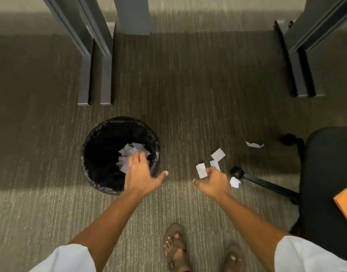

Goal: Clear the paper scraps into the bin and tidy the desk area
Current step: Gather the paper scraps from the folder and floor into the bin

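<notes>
A round bin (94, 146) with a black liner stands on the carpet at centre left, with white paper scraps (129, 152) inside it. My left hand (141, 173) hovers over the bin's right rim, fingers spread, holding nothing. Several white paper scraps (217, 155) lie on the carpet to the right of the bin, one more scrap (254, 144) farther right. My right hand (215, 181) reaches down beside a scrap (200, 170), fingers curled and apart; I cannot tell whether it touches the paper. Another scrap (234, 182) lies by a chair caster.
A black office chair (329, 183) stands at the right with its base leg and caster (237, 171) next to the scraps; an orange folder (345, 203) lies on its seat. Grey desk legs (94, 75) rise behind the bin and at the far right (302, 65). My sandalled feet (176, 246) are below.
</notes>
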The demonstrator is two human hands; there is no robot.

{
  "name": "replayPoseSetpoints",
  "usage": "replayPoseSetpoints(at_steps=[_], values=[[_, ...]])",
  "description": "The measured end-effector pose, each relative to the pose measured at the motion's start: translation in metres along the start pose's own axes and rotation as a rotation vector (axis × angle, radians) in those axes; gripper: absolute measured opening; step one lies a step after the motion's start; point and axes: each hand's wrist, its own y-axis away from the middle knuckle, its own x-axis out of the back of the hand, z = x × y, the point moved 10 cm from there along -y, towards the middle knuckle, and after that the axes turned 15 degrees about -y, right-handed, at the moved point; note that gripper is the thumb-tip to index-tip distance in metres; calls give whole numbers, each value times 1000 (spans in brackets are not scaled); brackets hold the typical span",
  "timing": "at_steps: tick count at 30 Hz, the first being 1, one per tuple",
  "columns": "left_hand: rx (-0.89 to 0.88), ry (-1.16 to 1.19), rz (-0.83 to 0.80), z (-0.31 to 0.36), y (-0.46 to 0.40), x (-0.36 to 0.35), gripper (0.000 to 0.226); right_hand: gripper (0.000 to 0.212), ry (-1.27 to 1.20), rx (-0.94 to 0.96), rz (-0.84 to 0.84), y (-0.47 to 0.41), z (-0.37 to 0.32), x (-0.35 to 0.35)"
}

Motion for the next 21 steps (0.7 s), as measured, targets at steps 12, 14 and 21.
replayPoseSetpoints(at_steps=[12,14,21], values=[[-392,-444,-341,150,11,-97,120,62,218,-217,-154,-21,123,90],[-397,-461,-376,164,6,-110,120,56,215,-254,-145,-35,135,106],[-510,-599,-484,190,-5,-191,105,49,28,-467,-49,-79,211,96]])
